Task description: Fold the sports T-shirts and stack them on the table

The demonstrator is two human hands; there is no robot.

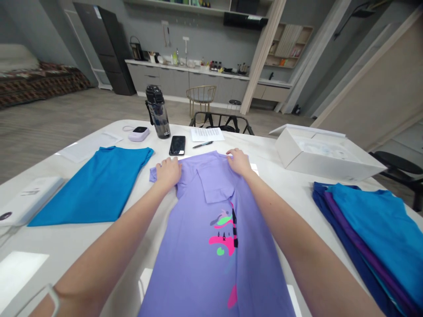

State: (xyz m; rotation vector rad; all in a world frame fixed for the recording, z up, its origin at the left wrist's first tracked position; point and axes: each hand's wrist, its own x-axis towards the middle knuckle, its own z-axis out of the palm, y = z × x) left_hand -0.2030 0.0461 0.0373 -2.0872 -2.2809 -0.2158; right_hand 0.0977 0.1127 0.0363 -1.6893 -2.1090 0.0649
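A lavender T-shirt (198, 246) with a pink, green and black print lies lengthwise on the table before me. Its right side is folded inward, the sleeve lying over the upper middle. My left hand (169, 171) rests on the left sleeve near the shoulder, fingers curled down on the fabric; whether they pinch it is hard to see. At the top right shoulder fold, my right hand (238, 161) has its thumb and fingers closed on the cloth edge.
Left on the white table (128, 259) lie a blue T-shirt (95, 189) and a white box (29, 200). Behind stand a water bottle (159, 115), a phone (177, 145), a pen (202, 144) and paper (207, 134). At right are an open white box (297, 154) and stacked folded shirts (376, 220).
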